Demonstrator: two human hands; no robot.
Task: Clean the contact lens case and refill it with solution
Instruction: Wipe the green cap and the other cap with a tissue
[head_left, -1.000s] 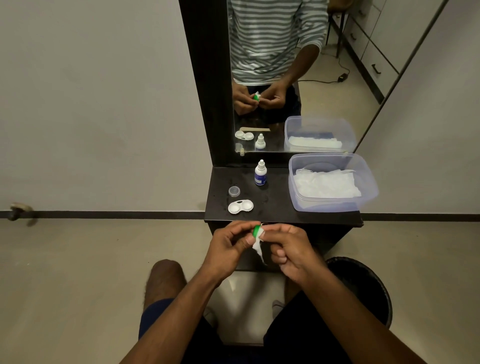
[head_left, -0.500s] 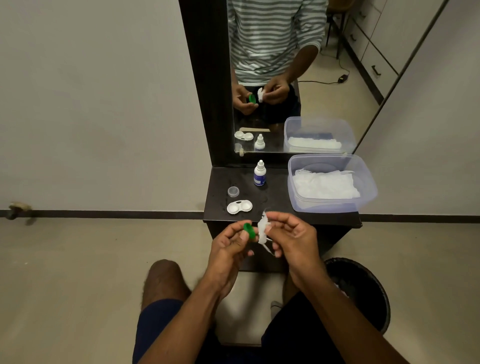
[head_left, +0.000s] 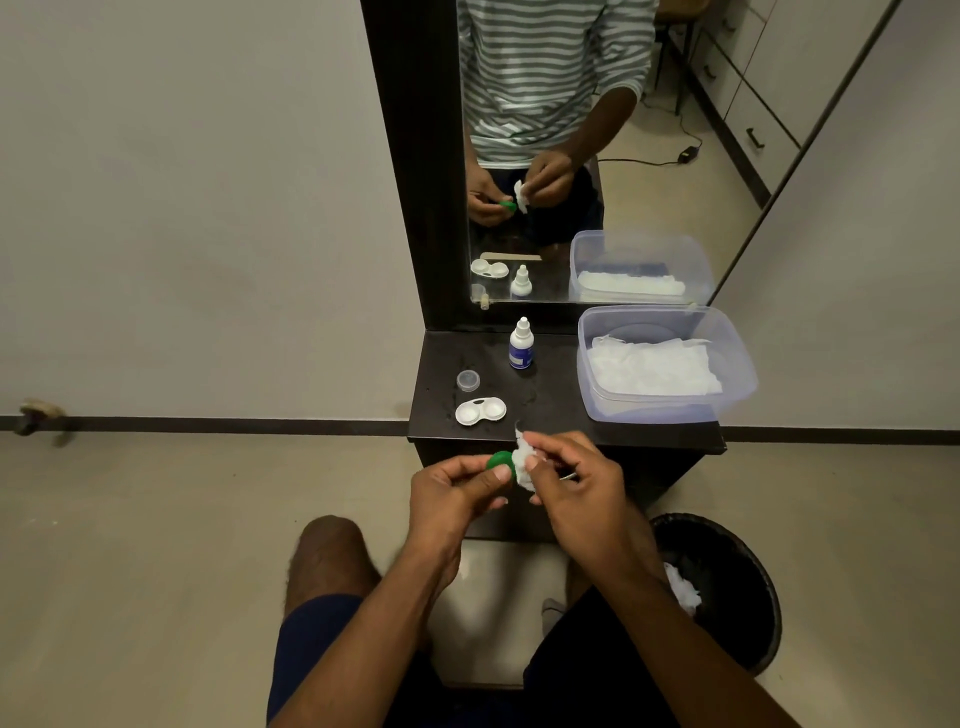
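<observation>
While we sat before the shelf (head_left: 561, 415), our left hand (head_left: 452, 493) pinched the green cap (head_left: 500, 461), our right hand (head_left: 576, 480) pressed a tissue (head_left: 522, 460) against it, lens case (head_left: 480, 411) open on the shelf, bottle (head_left: 521, 345) behind.

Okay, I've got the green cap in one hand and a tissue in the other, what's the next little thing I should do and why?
Probably press the tissue into the green cap and twist it round. The left hand pinches the cap, the right hand holds the tissue right beside it, and the open case and solution bottle sit on the shelf, so refilling looks like a later step.
</observation>
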